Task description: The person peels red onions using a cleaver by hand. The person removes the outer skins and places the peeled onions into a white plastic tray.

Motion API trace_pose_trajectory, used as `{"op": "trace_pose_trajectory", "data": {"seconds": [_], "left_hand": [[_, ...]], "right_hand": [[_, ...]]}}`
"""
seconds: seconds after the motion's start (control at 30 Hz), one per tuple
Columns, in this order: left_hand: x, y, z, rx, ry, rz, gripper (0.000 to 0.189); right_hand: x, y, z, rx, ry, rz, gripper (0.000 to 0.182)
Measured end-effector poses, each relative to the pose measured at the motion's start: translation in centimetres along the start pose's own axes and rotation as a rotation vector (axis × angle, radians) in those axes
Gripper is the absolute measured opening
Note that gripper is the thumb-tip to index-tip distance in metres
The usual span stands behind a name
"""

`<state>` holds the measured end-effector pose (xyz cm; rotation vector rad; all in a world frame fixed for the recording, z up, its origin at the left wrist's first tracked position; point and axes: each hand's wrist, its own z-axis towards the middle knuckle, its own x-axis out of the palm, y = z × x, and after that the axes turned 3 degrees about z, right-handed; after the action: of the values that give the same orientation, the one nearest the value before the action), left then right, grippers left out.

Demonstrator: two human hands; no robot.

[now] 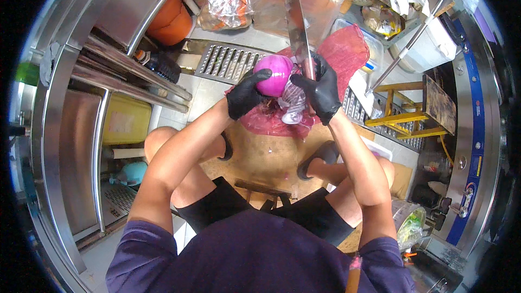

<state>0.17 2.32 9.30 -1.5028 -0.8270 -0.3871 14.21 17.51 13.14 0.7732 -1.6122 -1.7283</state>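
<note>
My left hand (245, 97), in a black glove, grips a glossy purple onion (274, 76) from its left side. In my right hand (324, 91), also gloved in black, is a cleaver (299, 28) whose broad metal blade points up and away from me. Just right of the onion, loose onion skin or a second onion, pale and streaked with purple (294, 98), lies against my right thumb side; I cannot tell which. Beneath both hands spreads a red mesh bag (346, 57), with dry brown scraps (266, 108) on it.
Cardboard (260, 156) covers the floor between my feet, beside a metal drain grate (228, 62). A wrapped carton (276, 4) and an orange bucket (169, 18) stand ahead. To the right are a yellow-framed stool (407, 108) and a metal pole (411, 40).
</note>
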Motion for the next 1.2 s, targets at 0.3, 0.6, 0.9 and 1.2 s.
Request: {"op": "trace_pose_trajectory", "data": {"seconds": [0.3, 0.6, 0.9, 1.2], "left_hand": [[1.2, -3.1, -1.0, 0.49, -0.02, 1.146, 0.063], [-1.8, -2.2, -0.8, 0.328, -0.114, 0.598, 0.078], [-5.3, -1.1, -1.3, 0.237, -0.055, 0.976, 0.07], [-3.0, -1.4, -1.0, 0.399, -0.079, 1.359, 0.066]], "right_hand": [[-3.5, -5.4, 2.8, 0.091, -0.135, -0.138, 0.053], [-2.1, -1.1, 3.3, -0.026, -0.237, -0.131, 0.053], [-1.2, -6.1, 4.9, -0.07, -0.248, -0.275, 0.058], [-0.8, -6.2, 4.8, -0.055, -0.205, -0.235, 0.048]]}}
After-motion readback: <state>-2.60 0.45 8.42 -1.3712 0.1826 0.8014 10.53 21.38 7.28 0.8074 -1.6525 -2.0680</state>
